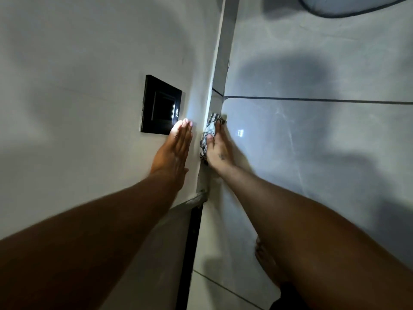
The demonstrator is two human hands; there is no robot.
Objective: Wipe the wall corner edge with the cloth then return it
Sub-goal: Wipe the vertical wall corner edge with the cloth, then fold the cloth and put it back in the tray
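My right hand (218, 151) clamps the cloth (210, 130) on the corner edge (220, 70); my left hand (176, 151), flat and spread beside it, may bump the switch plate (161, 104).

The right hand (218, 151) presses a checked cloth (209, 133) against the wall corner edge (220, 63). The left hand (176, 151) lies flat on the painted wall (89, 52), fingertips beside a black switch plate (159, 105).

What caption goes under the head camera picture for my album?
Right hand presses a checked cloth on the wall corner edge; left hand rests flat beside a black switch plate.
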